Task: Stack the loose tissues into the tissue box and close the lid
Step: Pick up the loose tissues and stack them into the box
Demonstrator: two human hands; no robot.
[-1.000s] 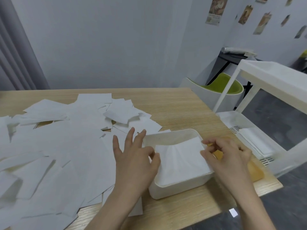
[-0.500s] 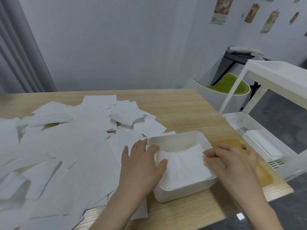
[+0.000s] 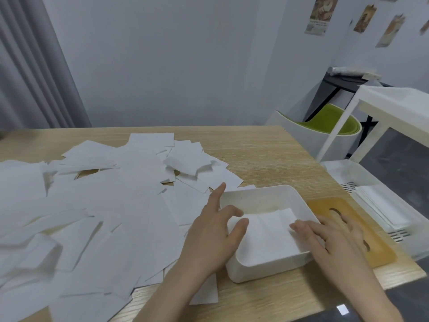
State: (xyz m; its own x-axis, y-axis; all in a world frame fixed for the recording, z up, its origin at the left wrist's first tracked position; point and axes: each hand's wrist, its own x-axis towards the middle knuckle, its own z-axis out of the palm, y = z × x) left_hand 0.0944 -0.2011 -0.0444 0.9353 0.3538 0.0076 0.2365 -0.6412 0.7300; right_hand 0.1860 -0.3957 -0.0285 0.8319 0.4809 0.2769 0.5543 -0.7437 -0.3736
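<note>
Tissue box (image 3: 267, 267) at table's near-right corner: both hands, left hand (image 3: 212, 238) and right hand (image 3: 334, 240), open-fingered, gripping nothing, flattening tissue (image 3: 267, 231) so later sheets stack level.

"Any way into the tissue box (image 3: 267, 259) from here?"

"Only from the far side. The left hand (image 3: 210, 238) hangs over its left rim and the right hand (image 3: 334, 242) lies across its right rim. The rear half of the opening is uncovered."

"And round about?"

"Loose tissues (image 3: 97, 212) cover the table (image 3: 267, 154) to the left, right up to the box. The amber lid (image 3: 352, 231) lies just beside it on the right, the white cart (image 3: 383, 189) past the table edge. Bare wood lies behind the box."
</note>
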